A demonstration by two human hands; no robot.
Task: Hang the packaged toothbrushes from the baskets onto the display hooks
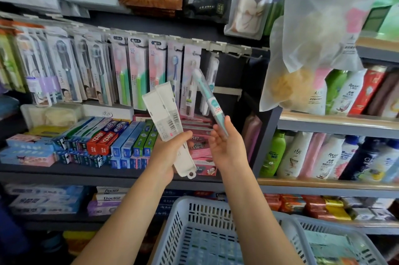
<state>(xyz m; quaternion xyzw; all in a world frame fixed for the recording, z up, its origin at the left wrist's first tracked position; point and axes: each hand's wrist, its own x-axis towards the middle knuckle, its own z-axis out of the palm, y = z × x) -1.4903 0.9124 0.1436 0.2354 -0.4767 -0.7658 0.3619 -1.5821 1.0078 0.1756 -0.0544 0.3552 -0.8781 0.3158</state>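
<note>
Two packs in hand: right hand [224, 146] pinches teal toothbrush [210, 100], tilted up-left toward empty hooks [241, 54]; left hand [170, 152] grips white cases [166, 113].

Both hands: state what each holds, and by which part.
Left hand grips white toothbrush packs near their lower, hang-hole end. Right hand pinches the teal toothbrush pack at its bottom end.

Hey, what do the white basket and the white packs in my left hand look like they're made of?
Basket: likely molded plastic, matte, judging by its slotted walls. White packs: probably stiff plastic cases, smooth, with printed barcode labels; cardboard can't be ruled out.
</note>
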